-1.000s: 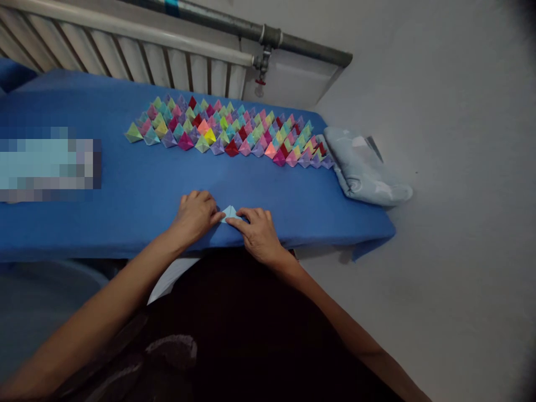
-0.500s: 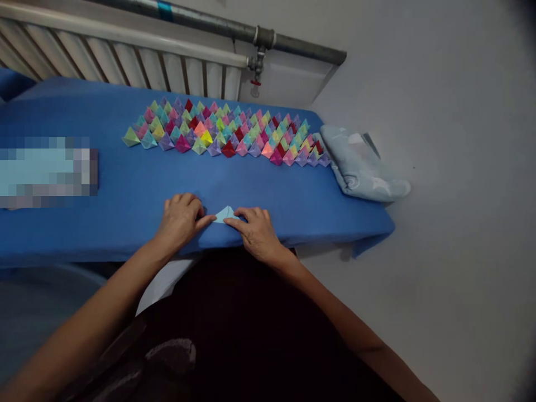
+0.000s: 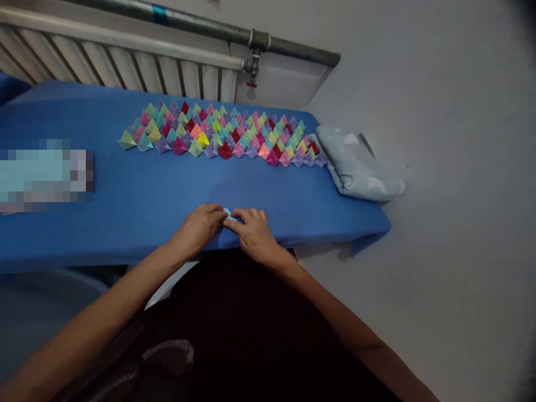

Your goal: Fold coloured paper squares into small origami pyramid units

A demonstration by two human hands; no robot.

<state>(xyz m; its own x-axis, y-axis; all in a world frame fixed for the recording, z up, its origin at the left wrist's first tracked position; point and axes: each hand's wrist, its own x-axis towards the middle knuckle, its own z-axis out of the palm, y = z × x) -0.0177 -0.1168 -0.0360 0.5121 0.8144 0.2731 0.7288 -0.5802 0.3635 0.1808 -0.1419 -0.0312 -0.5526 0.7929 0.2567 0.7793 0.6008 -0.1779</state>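
A small light-blue piece of paper (image 3: 228, 214) lies near the front edge of the blue cloth surface (image 3: 138, 212), mostly covered by my fingers. My left hand (image 3: 203, 224) pinches its left side, fingertips pressed together. From the right, my right hand (image 3: 254, 231) grips the paper between thumb and forefinger. The two hands nearly touch, with just a bit of the paper showing between them. Beyond them stand rows of folded paper pieces (image 3: 225, 149) in many colours.
A folded grey-blue cloth (image 3: 355, 164) rests at the right end by the wall. At the left lies a blurred-out light-blue item (image 3: 37, 176). Behind the surface are a white radiator (image 3: 146, 70) and a metal pipe (image 3: 201, 25) with a red-handled valve (image 3: 252, 85).
My left hand has moved right, closer to my right hand, and now covers the left part of the paper. My right hand has barely moved. The view has shifted slightly.
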